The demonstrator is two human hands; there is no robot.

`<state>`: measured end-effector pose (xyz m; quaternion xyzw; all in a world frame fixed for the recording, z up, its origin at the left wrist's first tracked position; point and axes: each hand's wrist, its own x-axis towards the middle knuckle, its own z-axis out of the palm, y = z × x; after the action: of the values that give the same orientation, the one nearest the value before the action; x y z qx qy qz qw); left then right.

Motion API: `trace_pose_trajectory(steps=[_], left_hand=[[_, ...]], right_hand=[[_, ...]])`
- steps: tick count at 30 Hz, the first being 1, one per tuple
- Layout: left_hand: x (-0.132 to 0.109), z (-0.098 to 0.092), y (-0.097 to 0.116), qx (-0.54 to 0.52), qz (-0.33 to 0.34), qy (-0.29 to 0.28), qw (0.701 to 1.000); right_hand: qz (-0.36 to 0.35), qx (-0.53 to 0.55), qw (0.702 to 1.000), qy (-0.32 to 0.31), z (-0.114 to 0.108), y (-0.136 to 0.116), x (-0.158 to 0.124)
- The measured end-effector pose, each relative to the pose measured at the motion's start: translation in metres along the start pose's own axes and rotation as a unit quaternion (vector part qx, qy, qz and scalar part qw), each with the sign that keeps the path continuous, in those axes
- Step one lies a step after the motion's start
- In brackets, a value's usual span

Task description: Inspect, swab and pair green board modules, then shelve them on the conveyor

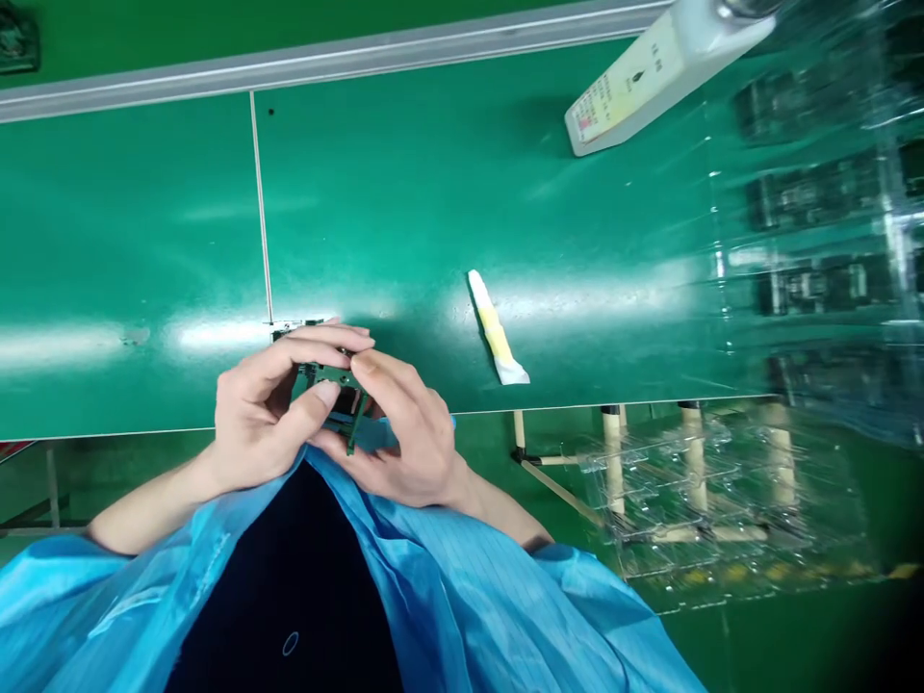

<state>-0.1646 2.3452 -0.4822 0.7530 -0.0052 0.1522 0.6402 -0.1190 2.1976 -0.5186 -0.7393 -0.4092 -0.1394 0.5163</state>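
Between my two hands, at the front edge of the green table (404, 231), is a small dark green and black assembly that looks like a circuit board unit (345, 397). My left hand (267, 414) is curled round its left side, with the thumb on the near face and the fingers over the top. My right hand (404, 423) grips the right side, its fingertips at the upper edge. Much of the unit is hidden by the fingers. To the right lies a white and yellow wrapped stick-like piece (495, 332), apart from both hands.
A white plastic bottle (635, 82) with a label stands at the back right. Clear trays (823, 192) with dark parts fill the right side. More clear plastic trays (722, 491) sit below the table edge by beige tube framing. A metal rail (361, 48) runs along the back.
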Motion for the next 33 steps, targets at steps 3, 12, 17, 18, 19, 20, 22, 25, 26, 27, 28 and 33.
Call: trace_pose_trajectory(steps=[3, 12, 17, 18, 19, 20, 22, 25, 26, 27, 28, 33], left_hand=[[-0.009, 0.004, -0.001, 0.002, 0.005, -0.017, 1.000], [-0.039, -0.052, -0.028, 0.238, 0.022, 0.026, 0.971], [-0.036, -0.068, -0.056, 0.245, -0.088, -0.035, 0.965], [-0.035, -0.067, -0.059, 0.247, -0.095, -0.039, 0.963], [-0.034, -0.066, -0.062, 0.249, -0.102, -0.037, 0.963], [-0.033, -0.065, -0.063, 0.247, -0.106, -0.031, 0.963], [-0.032, -0.064, -0.065, 0.229, -0.113, -0.019, 0.967], [-0.034, -0.063, -0.068, 0.157, -0.106, -0.010, 0.982], [-0.034, -0.061, -0.069, 0.124, -0.095, 0.000, 0.988], [-0.035, -0.060, -0.070, 0.090, -0.081, 0.012, 0.993], [-0.034, -0.058, -0.071, 0.060, -0.069, 0.023, 0.995], [-0.031, -0.048, -0.071, 0.011, -0.047, 0.049, 0.998]], right_hand=[[-0.022, -0.004, 1.000, -0.007, -0.007, 0.001, -0.010], [0.099, -0.059, 0.984, -0.138, -0.012, 0.043, -0.010], [0.106, -0.082, 0.968, -0.214, 0.002, 0.052, -0.002], [0.104, -0.085, 0.967, -0.219, 0.003, 0.051, -0.002], [0.103, -0.087, 0.966, -0.221, 0.004, 0.050, -0.002], [0.102, -0.089, 0.966, -0.223, 0.004, 0.049, -0.001], [0.095, -0.089, 0.967, -0.221, 0.004, 0.044, 0.001], [0.061, -0.095, 0.970, -0.217, 0.002, 0.029, 0.009], [0.052, -0.103, 0.969, -0.217, 0.000, 0.022, 0.013], [0.047, -0.113, 0.968, -0.220, -0.001, 0.016, 0.018], [0.047, -0.124, 0.965, -0.226, -0.003, 0.009, 0.022], [0.070, -0.159, 0.955, -0.242, -0.010, -0.016, 0.037]])
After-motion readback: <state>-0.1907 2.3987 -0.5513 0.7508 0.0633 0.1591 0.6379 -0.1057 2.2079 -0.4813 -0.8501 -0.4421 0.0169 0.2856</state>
